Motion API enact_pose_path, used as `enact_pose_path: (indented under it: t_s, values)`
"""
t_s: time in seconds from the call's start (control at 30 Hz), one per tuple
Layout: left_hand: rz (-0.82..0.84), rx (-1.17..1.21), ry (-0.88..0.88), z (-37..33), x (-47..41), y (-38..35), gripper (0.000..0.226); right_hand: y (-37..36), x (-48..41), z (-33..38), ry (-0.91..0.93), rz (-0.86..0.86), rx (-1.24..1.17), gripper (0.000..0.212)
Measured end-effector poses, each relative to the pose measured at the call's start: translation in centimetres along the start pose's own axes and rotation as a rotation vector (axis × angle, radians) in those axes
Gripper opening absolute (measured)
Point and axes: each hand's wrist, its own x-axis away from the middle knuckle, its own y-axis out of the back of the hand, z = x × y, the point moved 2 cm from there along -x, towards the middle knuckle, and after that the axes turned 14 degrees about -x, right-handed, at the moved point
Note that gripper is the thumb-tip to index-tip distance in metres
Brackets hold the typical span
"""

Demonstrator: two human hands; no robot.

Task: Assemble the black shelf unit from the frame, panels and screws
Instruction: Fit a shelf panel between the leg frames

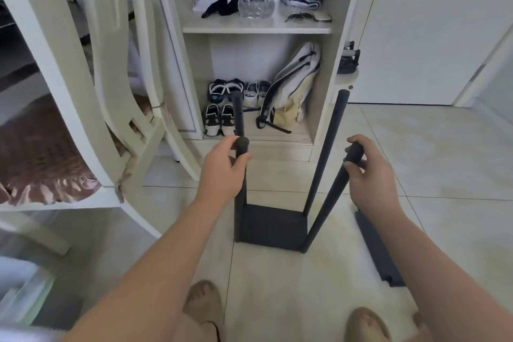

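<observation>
Black shelf unit [270, 226] stands upright on the tiled floor [416, 164] in front of the open wardrobe [258, 29], and it looks only partly built — four round posts rise from a single bottom panel [270, 228], with nothing yet bridging them higher up. The left hand [222, 172] is curled around the near left post [241, 172] just under its rounded cap, thumb across the front; the right hand [372, 172] is closed around the top of the near right post [333, 197], which leans outward rather than standing plumb. The far right post [327, 147] also tilts, so I judge the frame loose, held only at the base. Small holes show on the far left post [238, 114], likely for screws at an upper level. One loose black panel [377, 253] lies flat on the floor just beside the unit, near the right forearm — apparently waiting to be fitted. No screws or tools are visible. Remaining work, as I read it: squaring the posts, mounting the upper panels and fastening them.
</observation>
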Motion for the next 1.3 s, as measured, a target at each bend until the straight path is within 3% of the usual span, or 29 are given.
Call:
enact_pose_path:
  t_s: [0.17,0.33,0.53,0.67,0.97,1.13,1.3]
  values:
    - [-0.034,0.014,0.007,1.1,-0.7,-1.3,0.021,-0.9,-1.2,-1.4,-0.025,-0.066,-0.096,0.052]
    - [0.037,0.021,0.096,3.0,-0.4,-4.3,0.025,-1.7,-1.8,-4.1,-0.105,-0.109,-0.098,0.026]
    - [0.182,-0.065,0.171,4.6,-2.1,-6.2,0.028,-2.5,-2.4,-7.3,-0.233,-0.02,0.023,0.01]
    - [0.258,-0.118,0.224,5.6,-2.3,-7.1,0.032,-2.7,-2.7,-8.5,-0.292,0.046,0.116,0.011]
    - [0.161,-0.119,0.244,6.4,-2.4,-6.8,0.028,-1.1,-2.9,-8.7,-0.342,0.002,0.122,0.013]
    - [0.211,-0.122,0.224,6.7,-1.9,-6.6,0.02,-1.0,-2.6,-8.4,-0.37,0.058,0.141,0.02]
    - [0.301,-0.158,0.255,6.3,-1.3,-6.3,0.039,-0.6,-1.6,-8.4,-0.405,0.131,0.143,0.033]
